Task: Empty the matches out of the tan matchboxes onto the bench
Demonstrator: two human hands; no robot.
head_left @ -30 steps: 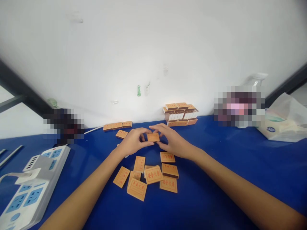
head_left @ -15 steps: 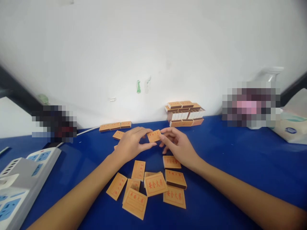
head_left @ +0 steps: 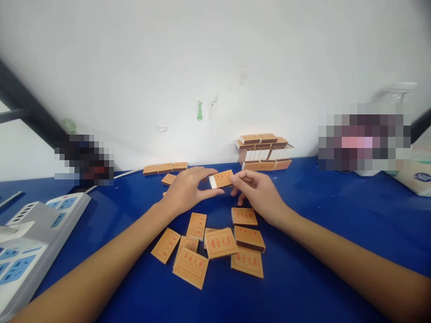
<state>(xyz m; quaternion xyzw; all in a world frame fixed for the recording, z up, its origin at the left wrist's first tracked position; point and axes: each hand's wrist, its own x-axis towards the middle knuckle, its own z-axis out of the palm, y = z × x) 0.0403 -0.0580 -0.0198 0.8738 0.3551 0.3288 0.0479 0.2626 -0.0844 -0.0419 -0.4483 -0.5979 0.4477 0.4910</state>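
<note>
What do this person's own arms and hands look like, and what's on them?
The left hand and right hand are bare, without gloves. No sleeves, watch or bracelet show along the visible forearms, nor any cables or markings.

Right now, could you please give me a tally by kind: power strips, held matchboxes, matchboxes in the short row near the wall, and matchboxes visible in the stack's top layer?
Power strip: 1
Held matchbox: 1
Matchboxes in the short row: 3
Matchboxes visible in the top layer: 2
Total: 7
</note>
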